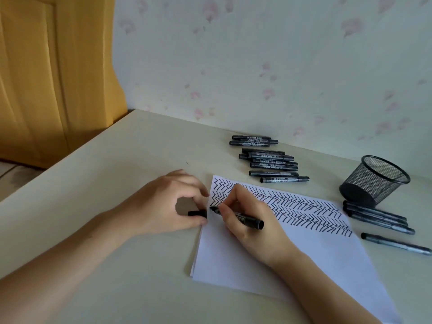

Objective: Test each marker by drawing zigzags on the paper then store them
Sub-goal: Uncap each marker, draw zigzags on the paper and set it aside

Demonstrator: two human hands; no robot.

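My right hand (243,220) grips a black marker (243,217), fingers curled round the barrel, its tip touching the paper (268,260) near the left edge, below the rows of zigzags (304,209). My left hand (168,204) rests on the table (117,174) at the sheet's left edge, pinching the marker's black cap (197,213) between thumb and fingers. A group of markers (268,161) lies beyond the paper near the wall. To the right stands a black mesh pen cup (374,181), tilted, with four more markers (383,220) lying just in front of it.
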